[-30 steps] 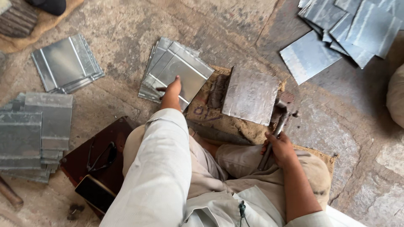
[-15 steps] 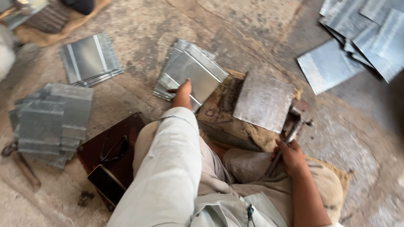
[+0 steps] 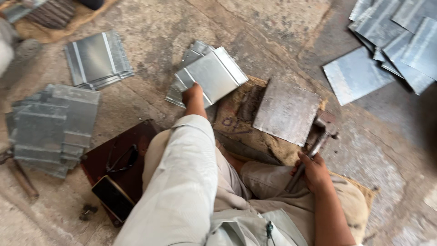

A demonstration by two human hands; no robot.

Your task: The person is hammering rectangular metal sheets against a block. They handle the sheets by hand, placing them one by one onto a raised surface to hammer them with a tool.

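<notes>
The person sits on the floor with the left hand (image 3: 192, 94) stretched to a stack of sheets (image 3: 207, 75) just ahead, fingers closed on the top sheet's near edge, which tilts up off the pile. The right hand (image 3: 314, 171) grips a hammer (image 3: 316, 146) by the handle, its head resting beside the steel plate (image 3: 287, 111) between the knees. More sheets (image 3: 382, 45) lie well apart on the right, bent ones (image 3: 54, 125) piled at left.

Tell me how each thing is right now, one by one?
Left hand: lifting the top metal sheet off its pile.
Right hand: gripping a hammer.
Metal plate: lying flat.
Glasses: folded.
Phone: screen dark.
</notes>
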